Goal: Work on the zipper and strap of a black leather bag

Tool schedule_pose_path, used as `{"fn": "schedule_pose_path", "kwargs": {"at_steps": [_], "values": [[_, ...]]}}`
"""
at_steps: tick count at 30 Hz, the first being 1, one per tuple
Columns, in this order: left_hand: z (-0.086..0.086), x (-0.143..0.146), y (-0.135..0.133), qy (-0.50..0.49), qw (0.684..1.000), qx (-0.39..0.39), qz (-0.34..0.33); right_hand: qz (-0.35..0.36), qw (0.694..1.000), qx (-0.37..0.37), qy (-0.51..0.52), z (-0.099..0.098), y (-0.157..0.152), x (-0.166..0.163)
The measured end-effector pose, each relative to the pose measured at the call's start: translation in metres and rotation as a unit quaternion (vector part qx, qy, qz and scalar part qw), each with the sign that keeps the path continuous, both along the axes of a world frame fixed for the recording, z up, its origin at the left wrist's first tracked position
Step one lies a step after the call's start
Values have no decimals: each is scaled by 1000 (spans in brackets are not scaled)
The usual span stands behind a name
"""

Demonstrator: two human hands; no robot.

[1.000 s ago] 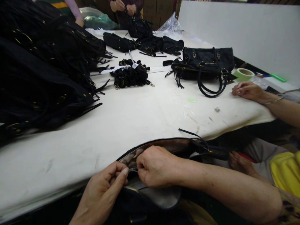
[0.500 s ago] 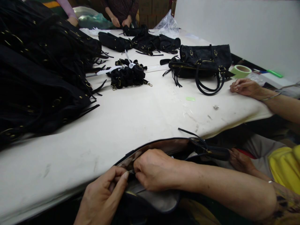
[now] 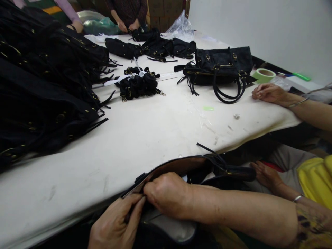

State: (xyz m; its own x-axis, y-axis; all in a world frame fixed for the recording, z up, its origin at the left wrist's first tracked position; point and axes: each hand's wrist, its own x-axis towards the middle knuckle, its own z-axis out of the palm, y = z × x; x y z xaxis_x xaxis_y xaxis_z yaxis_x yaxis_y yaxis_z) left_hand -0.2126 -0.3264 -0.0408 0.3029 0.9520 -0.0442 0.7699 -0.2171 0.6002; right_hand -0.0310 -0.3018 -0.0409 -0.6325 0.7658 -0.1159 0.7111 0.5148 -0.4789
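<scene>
A broad surface covered in off-white sheeting [image 3: 124, 128] bears a heap of black bags with gold-coloured fittings [image 3: 52, 93] along its left edge, bundled black straps [image 3: 138, 84] mid-surface, limp black bags [image 3: 158, 46] toward the far edge, and, nearer the right edge, 1 black handbag with 2 looped handles [image 3: 218, 65].

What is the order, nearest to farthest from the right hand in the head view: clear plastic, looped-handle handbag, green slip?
1. Green slip: on the table, ahead of the right hand.
2. Looped-handle handbag: farther back, rightward.
3. Clear plastic: at the far end.
</scene>
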Motion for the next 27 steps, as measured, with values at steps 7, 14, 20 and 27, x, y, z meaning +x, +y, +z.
{"fn": "schedule_pose_path", "kwargs": {"at_steps": [7,14,20,27], "values": [[0,0,-1,-25,999,-27,-7,32,997,69,14,-14,-5,3],[-8,-11,-3,-8,998,32,-56,-23,998,25,44,-18,-5,4],[-12,-18,-2,103,955,255,-110,-22,999,1,38,-18,2,3],[1,1,9,209,942,226,-132,-7,999,7,34,-20,0,5]]}}
